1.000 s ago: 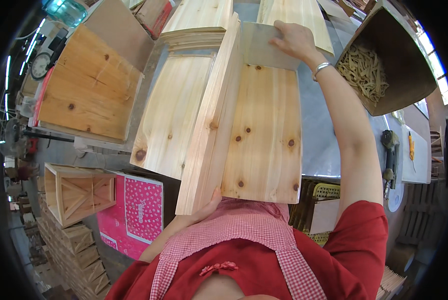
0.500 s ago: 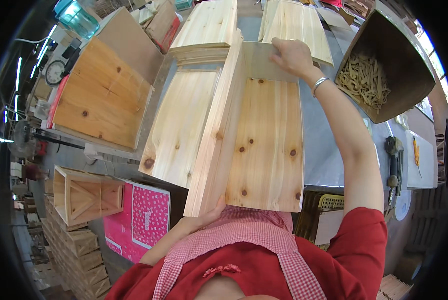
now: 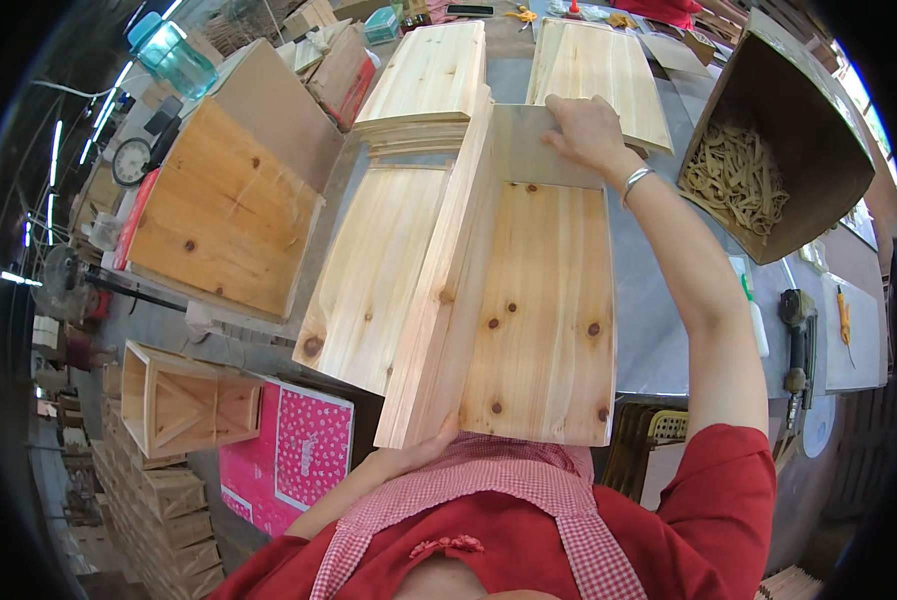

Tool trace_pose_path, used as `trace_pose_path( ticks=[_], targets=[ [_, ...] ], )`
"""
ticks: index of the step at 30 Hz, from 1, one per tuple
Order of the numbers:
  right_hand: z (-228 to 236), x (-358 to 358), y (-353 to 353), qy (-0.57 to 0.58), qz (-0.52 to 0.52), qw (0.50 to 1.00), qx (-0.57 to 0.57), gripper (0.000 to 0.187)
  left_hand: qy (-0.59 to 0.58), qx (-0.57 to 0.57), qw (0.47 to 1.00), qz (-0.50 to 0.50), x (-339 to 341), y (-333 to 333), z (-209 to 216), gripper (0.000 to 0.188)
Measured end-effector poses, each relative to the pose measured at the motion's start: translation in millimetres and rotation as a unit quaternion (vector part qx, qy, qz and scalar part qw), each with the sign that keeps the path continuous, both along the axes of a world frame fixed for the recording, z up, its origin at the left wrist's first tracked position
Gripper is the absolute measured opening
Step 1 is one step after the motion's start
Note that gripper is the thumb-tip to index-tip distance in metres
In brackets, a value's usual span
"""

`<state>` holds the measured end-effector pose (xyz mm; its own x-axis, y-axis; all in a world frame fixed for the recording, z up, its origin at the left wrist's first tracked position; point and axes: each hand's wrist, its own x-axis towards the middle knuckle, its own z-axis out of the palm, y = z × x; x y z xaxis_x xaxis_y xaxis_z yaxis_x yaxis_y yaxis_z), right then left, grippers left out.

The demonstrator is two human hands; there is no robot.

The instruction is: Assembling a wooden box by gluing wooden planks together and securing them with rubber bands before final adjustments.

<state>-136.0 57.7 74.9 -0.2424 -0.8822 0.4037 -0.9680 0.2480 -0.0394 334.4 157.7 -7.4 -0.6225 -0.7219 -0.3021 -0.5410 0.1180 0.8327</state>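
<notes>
In front of me is an open-sided wooden box [image 3: 543,310] of pale knotty pine. It has a flat panel, a tall upright side on the left and a short pale end board [image 3: 528,140] at the far end. My right hand [image 3: 588,130], with a silver bangle at its wrist, is closed over the top edge of that end board. Low at the near left corner, my left hand [image 3: 423,452] holds the upright side; its thumb shows on the inner face and its other fingers are hidden behind the wood.
Pine panels [image 3: 368,290] lie stacked left of the box, with more stacks [image 3: 603,85] beyond. At right stand a bin of pale strips [image 3: 733,175], a dark air tool [image 3: 796,340] and an orange-handled tool [image 3: 843,315]. Wooden crates [image 3: 193,400] stand at lower left.
The whole view has shifted, so the table and box appear lower and slightly to the right. Both hands keep the same hold on the box.
</notes>
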Motion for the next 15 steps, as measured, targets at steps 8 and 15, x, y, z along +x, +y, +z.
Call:
trace_pose_path(
  ticks=[8, 15],
  targets=[
    [3.8, 1.7, 4.6, 0.032, 0.004, 0.999, 0.028, 0.03, 0.094, -0.235, 0.965, -0.074, -10.4, -6.3, -2.5, 0.038],
    [4.1, -2.2, -1.7, 0.019, -0.004, 1.0, 0.023, 0.032, 0.121, -0.27, 0.954, -0.042, -10.2, -5.3, -6.5, 0.044]
  ],
)
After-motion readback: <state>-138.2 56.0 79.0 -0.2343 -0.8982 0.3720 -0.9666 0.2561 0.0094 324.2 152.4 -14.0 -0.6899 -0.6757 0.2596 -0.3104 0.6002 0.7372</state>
